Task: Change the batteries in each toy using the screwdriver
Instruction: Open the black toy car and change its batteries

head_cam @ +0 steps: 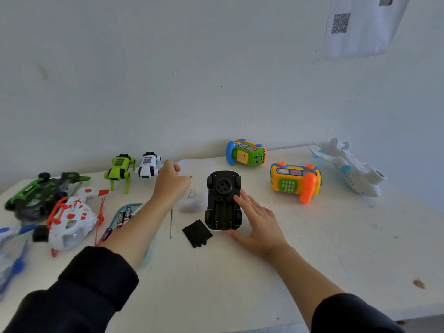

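Battery bay open on the upturned black toy car, cover off

Right hand rests flat-fingered against the car; left hand, curled, seems to pinch something tiny over the clear plastic tub; next, fresh batteries; black square cover lies beside

Two robot dogs, two toy phones, one plane, one upturned car, perhaps two batteries (partly hidden).

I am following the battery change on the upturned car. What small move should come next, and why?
Probably bring a battery to the black car: its cover lies off beside it, the compartment looks empty, and the right hand steadies it. What the left hand holds is unclear.
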